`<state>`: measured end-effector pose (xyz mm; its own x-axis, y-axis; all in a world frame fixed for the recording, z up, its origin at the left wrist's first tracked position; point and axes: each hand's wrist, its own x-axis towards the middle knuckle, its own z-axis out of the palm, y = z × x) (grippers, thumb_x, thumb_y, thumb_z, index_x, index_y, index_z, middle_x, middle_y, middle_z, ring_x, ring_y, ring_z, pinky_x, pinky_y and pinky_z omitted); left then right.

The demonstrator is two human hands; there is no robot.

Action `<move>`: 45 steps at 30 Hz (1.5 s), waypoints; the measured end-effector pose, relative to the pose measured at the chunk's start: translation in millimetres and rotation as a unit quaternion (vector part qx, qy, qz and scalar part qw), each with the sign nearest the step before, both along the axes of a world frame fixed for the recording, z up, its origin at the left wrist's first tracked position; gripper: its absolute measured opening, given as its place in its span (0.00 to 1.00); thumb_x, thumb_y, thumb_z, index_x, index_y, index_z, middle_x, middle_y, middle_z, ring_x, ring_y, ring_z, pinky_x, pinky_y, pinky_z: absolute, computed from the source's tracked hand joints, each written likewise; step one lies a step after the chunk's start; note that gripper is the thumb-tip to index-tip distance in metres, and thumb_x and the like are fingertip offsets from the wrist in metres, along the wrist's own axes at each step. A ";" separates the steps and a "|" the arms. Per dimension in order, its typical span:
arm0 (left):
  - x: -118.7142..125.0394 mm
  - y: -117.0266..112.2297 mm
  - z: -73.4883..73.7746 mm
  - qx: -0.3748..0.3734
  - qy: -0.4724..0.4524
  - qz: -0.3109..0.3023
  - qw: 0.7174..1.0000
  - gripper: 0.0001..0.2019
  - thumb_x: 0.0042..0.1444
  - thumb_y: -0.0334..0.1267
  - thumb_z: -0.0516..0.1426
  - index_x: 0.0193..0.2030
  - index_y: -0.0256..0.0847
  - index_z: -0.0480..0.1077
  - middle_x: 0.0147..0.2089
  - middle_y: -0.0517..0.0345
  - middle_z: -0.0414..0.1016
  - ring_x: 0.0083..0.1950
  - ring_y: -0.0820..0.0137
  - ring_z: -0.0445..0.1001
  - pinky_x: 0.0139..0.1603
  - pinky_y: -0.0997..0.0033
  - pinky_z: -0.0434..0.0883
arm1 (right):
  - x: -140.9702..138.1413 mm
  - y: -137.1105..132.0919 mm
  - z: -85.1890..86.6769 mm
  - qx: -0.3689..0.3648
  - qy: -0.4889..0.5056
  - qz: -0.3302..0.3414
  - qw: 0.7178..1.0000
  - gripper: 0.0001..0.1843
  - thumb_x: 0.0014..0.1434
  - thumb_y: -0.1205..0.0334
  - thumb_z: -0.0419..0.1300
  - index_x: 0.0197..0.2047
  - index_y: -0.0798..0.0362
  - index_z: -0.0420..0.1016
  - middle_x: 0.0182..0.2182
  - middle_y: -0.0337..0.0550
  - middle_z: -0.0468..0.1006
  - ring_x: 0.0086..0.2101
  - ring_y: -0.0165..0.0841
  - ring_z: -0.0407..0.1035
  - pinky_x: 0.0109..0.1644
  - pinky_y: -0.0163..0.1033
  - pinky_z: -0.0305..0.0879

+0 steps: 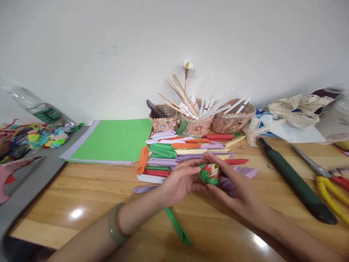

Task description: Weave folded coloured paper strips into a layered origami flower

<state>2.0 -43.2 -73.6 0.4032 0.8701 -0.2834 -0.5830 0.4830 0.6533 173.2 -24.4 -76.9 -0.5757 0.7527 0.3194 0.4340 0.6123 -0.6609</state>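
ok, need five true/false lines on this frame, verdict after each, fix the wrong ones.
1. The left hand and right hand both hold the multicoloured folded-paper piece. True.
2. The paper strip nearest the camera is red. False: that strip is green.
3. The bracelet is on the left arm. True.
4. The large green sheet lies to the right of the three baskets. False: the sheet lies to their left.
5. Wooden sticks stick up from the middle basket. True.
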 end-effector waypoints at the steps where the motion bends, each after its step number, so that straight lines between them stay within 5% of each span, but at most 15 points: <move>1: -0.7 -0.1 0.8 0.000 0.004 -0.001 1.000 0.18 0.47 0.31 0.60 0.47 0.38 0.70 0.40 0.53 0.74 0.34 0.73 0.73 0.34 0.76 0.71 | 0.6 0.3 1.5 -0.006 0.007 -0.004 1.000 0.32 0.57 0.63 0.54 0.63 0.49 0.48 0.57 0.50 0.64 0.55 0.40 0.61 0.55 0.48 0.62; 5: -0.2 -1.0 2.1 0.011 0.025 0.009 1.000 0.21 0.42 0.29 0.63 0.47 0.42 0.71 0.41 0.56 0.74 0.30 0.77 0.72 0.33 0.76 0.69 | 2.7 0.5 7.1 -0.027 0.026 0.003 0.999 0.31 0.58 0.62 0.54 0.63 0.49 0.49 0.58 0.49 0.63 0.56 0.40 0.59 0.56 0.48 0.61; 13: 6.7 -2.1 1.1 0.052 0.065 0.057 0.995 0.19 0.35 0.33 0.67 0.39 0.41 0.74 0.47 0.56 0.71 0.43 0.70 0.69 0.40 0.74 0.65 | 5.5 -2.5 4.3 -0.028 0.035 0.026 0.999 0.34 0.58 0.63 0.55 0.64 0.42 0.45 0.60 0.43 0.60 0.58 0.38 0.56 0.57 0.46 0.60; 23: 5.7 -3.8 -4.0 0.095 0.076 0.057 0.991 0.18 0.40 0.30 0.65 0.41 0.45 0.73 0.46 0.58 0.72 0.46 0.70 0.68 0.44 0.74 0.64 | 5.2 -3.7 6.5 -0.035 0.028 0.032 0.998 0.31 0.60 0.63 0.52 0.64 0.44 0.46 0.60 0.44 0.60 0.58 0.38 0.55 0.58 0.46 0.59; 28: 3.2 -3.6 1.0 0.131 0.064 0.035 0.989 0.21 0.41 0.29 0.64 0.46 0.44 0.72 0.54 0.55 0.69 0.56 0.64 0.62 0.51 0.71 0.61 | 1.7 -3.2 3.3 -0.024 0.085 0.011 0.996 0.39 0.56 0.50 0.56 0.65 0.43 0.40 0.64 0.44 0.48 0.62 0.40 0.45 0.62 0.50 0.50; 32: 1.8 -4.3 1.8 0.111 0.029 -0.011 0.993 0.24 0.40 0.28 0.64 0.48 0.45 0.71 0.55 0.54 0.68 0.53 0.65 0.66 0.49 0.70 0.63 | 0.3 0.2 3.1 0.013 0.107 0.012 0.994 0.45 0.49 0.41 0.57 0.65 0.42 0.41 0.65 0.45 0.45 0.63 0.42 0.39 0.63 0.53 0.43; 35: 3.1 -5.4 1.0 0.081 0.021 -0.033 0.996 0.24 0.38 0.28 0.65 0.47 0.43 0.72 0.50 0.53 0.72 0.48 0.66 0.69 0.46 0.70 0.65 | 0.4 1.2 4.7 0.041 0.106 0.043 0.993 0.42 0.50 0.43 0.58 0.63 0.42 0.45 0.63 0.46 0.50 0.62 0.41 0.41 0.63 0.51 0.44; 40: 6.3 -6.0 2.7 0.048 0.023 -0.008 0.999 0.20 0.35 0.25 0.65 0.39 0.43 0.74 0.42 0.58 0.75 0.43 0.70 0.71 0.39 0.76 0.66 | -0.2 -1.0 8.6 0.047 0.095 0.108 0.989 0.23 0.56 0.56 0.58 0.55 0.43 0.59 0.54 0.43 0.68 0.58 0.36 0.55 0.60 0.46 0.53; 45: 4.0 -5.3 5.0 0.042 -0.005 -0.043 0.998 0.24 0.37 0.22 0.61 0.45 0.42 0.72 0.49 0.55 0.72 0.48 0.68 0.70 0.38 0.77 0.66 | -0.9 -3.0 12.1 0.049 0.100 0.104 0.988 0.14 0.57 0.62 0.57 0.47 0.45 0.63 0.45 0.41 0.75 0.55 0.36 0.61 0.61 0.49 0.49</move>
